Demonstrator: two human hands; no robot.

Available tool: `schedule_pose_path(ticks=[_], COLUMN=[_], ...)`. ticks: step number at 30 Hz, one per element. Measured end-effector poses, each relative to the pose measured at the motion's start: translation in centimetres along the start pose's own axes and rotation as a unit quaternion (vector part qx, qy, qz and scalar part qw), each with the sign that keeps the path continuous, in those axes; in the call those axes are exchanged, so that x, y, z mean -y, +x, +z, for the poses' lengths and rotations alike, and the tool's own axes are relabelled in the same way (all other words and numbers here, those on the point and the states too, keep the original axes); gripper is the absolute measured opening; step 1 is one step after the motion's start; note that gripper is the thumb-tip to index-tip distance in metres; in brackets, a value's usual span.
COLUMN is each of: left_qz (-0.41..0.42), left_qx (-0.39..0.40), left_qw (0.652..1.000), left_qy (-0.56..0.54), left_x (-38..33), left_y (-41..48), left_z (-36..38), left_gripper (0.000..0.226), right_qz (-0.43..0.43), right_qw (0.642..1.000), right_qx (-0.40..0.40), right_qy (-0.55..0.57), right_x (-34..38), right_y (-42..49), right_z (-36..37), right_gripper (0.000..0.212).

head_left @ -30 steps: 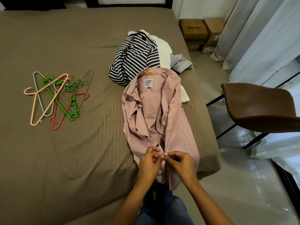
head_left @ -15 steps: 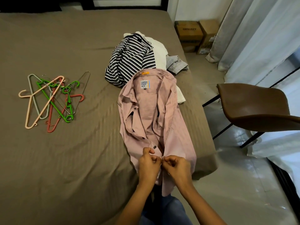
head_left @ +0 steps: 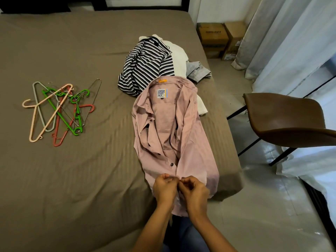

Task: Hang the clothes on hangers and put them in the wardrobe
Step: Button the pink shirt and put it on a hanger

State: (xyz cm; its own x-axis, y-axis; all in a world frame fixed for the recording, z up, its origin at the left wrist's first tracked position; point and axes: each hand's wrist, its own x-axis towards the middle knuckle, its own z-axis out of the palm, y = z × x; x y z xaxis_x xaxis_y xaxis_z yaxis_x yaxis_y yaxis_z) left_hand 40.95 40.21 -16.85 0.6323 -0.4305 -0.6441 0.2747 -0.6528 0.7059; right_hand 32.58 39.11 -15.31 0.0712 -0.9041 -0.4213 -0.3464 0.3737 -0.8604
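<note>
Both hands, left (head_left: 164, 188) and right (head_left: 195, 190), pinch the pink shirt's (head_left: 174, 135) placket on the bed (head_left: 72, 179); hangers (head_left: 58, 110) unused, nothing hung

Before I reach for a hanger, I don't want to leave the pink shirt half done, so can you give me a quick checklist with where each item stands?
1. Both hands on the shirt: ok, left hand and right hand pinch the placket of the pink shirt near the hem.
2. Bottom button fastened: cannot tell, the fingers cover it.
3. Upper buttons: not ok, the front lies open toward the collar.
4. Hangers within reach: ok, the pile of hangers lies on the bed to the left.
5. Other clothes: not ok, the striped shirt waits unhung.
</note>
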Motion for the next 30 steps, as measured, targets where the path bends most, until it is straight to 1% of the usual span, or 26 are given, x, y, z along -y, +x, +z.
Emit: schedule_pose_path(ticks=[1, 2, 4, 6, 7, 8, 9, 10, 11, 12, 13, 14, 15, 16, 17, 18, 19, 20, 21, 22, 24, 25, 26, 27, 28, 30], left_qz=[-0.017, -0.035, -0.059, -0.069, -0.071, -0.068, -0.063, -0.058, -0.041, -0.016, 0.019, 0.052, 0.083, 0.108, 0.123, 0.128, 0.124, 0.115, 0.091, 0.057, -0.053, -0.113, -0.164, -0.191, -0.196, -0.167], left_qx=[0.001, 0.006, 0.022, 0.038, 0.049, 0.064, 0.087, 0.112, 0.137, 0.15, 0.154, 0.153, 0.147, 0.141, 0.141, 0.141, 0.142, 0.146, 0.155, 0.163, 0.175, 0.173, 0.162, 0.155, 0.156, 0.138], left_qw=[1.0, 0.999, 0.997, 0.995, 0.994, 0.993, 0.989, 0.984, 0.98, 0.98, 0.984, 0.985, 0.986, 0.984, 0.982, 0.981, 0.98, 0.981, 0.983, 0.985, 0.979, 0.97, 0.961, 0.958, 0.959, 0.973], left_qy=[-0.012, -0.023, -0.046, -0.058, -0.065, -0.078, -0.1, -0.127, -0.14, -0.128, -0.092, -0.059, -0.02, 0.01, 0.034, 0.046, 0.058, 0.053, 0.037, 0.005, -0.089, -0.131, -0.155, -0.147, -0.129, -0.077], left_x=[0.3, 0.9, 1.7, 2.1, 2.1, 2.1, 2.1, 2.1, 2.0, 2.2, 2.4, 2.6, 2.8, 3.1, 3.2, 3.4, 3.4, 3.4, 3.2, 3.0, 2.0, 1.6, 1.2, 0.8, 0.2, -0.3], left_y=[0.3, 0.8, 1.5, 1.8, 1.8, 1.7, 1.6, 1.6, 1.6, 1.8, 1.7, 1.7, 1.6, 1.4, 1.1, 0.7, 0.4, 0.1, -0.1, -0.2, 0.1, 0.6, 1.2, 1.9, 2.3, 3.0], left_z=[0.0, 0.1, 0.3, 0.4, 0.4, 0.3, 0.1, -0.1, -0.4, -0.7, -1.0, -1.2, -1.4, -1.3, -1.2, -1.0, -0.9, -0.9, -1.0, -1.2, -1.5, -1.4, -1.3, -1.0, -0.8, -0.3], left_gripper=[0.02, 0.02, 0.021, 0.026, 0.028, 0.029, 0.028, 0.024, 0.02, 0.017, 0.017, 0.019, 0.022, 0.025, 0.027, 0.029, 0.03, 0.031, 0.032, 0.03, 0.017, 0.02, 0.029, 0.036, 0.038, 0.034], right_qz=[0.003, -0.015, -0.039, -0.037, -0.018, 0.018, 0.069, 0.159, 0.26, 0.335, 0.366, 0.357, 0.314, 0.247, 0.181, 0.138, 0.118, 0.111, 0.108, 0.109, 0.12, 0.119, 0.116, 0.113, 0.114, 0.111], right_qw=[1.0, 1.0, 0.998, 0.997, 0.998, 0.999, 0.997, 0.983, 0.949, 0.912, 0.896, 0.907, 0.933, 0.961, 0.978, 0.981, 0.979, 0.976, 0.974, 0.974, 0.979, 0.98, 0.98, 0.98, 0.979, 0.978], right_qx=[0.004, 0.006, -0.014, -0.032, -0.032, -0.026, -0.012, 0.022, 0.072, 0.115, 0.146, 0.158, 0.149, 0.124, 0.096, 0.092, 0.109, 0.131, 0.148, 0.155, 0.147, 0.145, 0.148, 0.155, 0.162, 0.173], right_qy=[0.01, -0.021, -0.047, -0.055, -0.043, -0.02, 0.025, 0.091, 0.164, 0.204, 0.206, 0.159, 0.095, 0.026, -0.041, -0.097, -0.128, -0.134, -0.132, -0.12, -0.075, -0.062, -0.058, -0.055, -0.051, -0.033], right_x=[0.0, 0.0, -0.7, -1.3, -1.3, -1.5, -1.6, -1.0, -0.6, -0.4, -0.3, -0.4, -0.5, -0.6, -0.5, -0.1, 0.3, 0.5, 0.4, 0.1, -0.1, -0.4, -0.6, -1.0, -1.3, -1.8], right_y=[-0.1, -0.2, 0.1, 0.4, 0.7, 1.2, 1.7, 2.2, 2.6, 3.0, 3.5, 4.1, 4.9, 5.6, 6.2, 6.6, 6.8, 7.0, 7.1, 7.0, 6.5, 6.3, 6.2, 6.1, 6.1, 5.9], right_z=[0.1, 0.1, 0.3, 0.0, -0.2, -0.4, -0.6, -0.9, -1.4, -2.0, -2.5, -2.7, -2.7, -2.5, -2.1, -1.7, -1.2, -0.6, -0.2, 0.0, 0.1, 0.0, -0.2, -0.3, -0.4, -0.5], right_gripper=[0.026, 0.029, 0.032, 0.026, 0.021, 0.019, 0.018, 0.018, 0.019, 0.018, 0.017, 0.014, 0.012, 0.013, 0.02, 0.027, 0.029, 0.024, 0.016, 0.013, 0.016, 0.015, 0.011, 0.011, 0.016, 0.019])
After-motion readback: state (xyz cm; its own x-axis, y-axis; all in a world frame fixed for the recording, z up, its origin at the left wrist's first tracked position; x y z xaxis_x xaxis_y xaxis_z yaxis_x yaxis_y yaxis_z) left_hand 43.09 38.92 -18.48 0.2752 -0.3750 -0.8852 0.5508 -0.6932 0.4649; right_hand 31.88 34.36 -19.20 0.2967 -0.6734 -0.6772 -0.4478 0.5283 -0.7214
